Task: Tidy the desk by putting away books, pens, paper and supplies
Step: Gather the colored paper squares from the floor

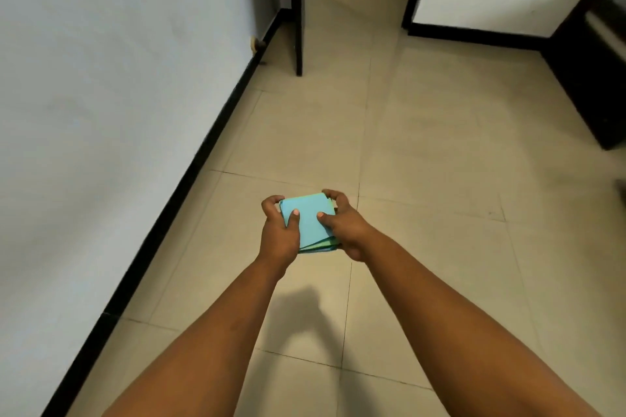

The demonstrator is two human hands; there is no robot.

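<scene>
A small stack of coloured paper squares point(306, 218), light blue on top with green edges showing below, is held out in front of me above the floor. My left hand point(279, 234) grips its left side, thumb on the top sheet and fingers curled round the far corner. My right hand point(342, 225) grips the right side the same way, thumb pressed on top. Both forearms stretch forward from the bottom of the view. The desk is not in sight.
Beige floor tiles point(423, 162) spread ahead. A white wall point(101, 78) with a black skirting runs along the left. A dark door edge point(298, 10) stands open ahead by a doorway. Dark furniture point(589, 71) sits at the right.
</scene>
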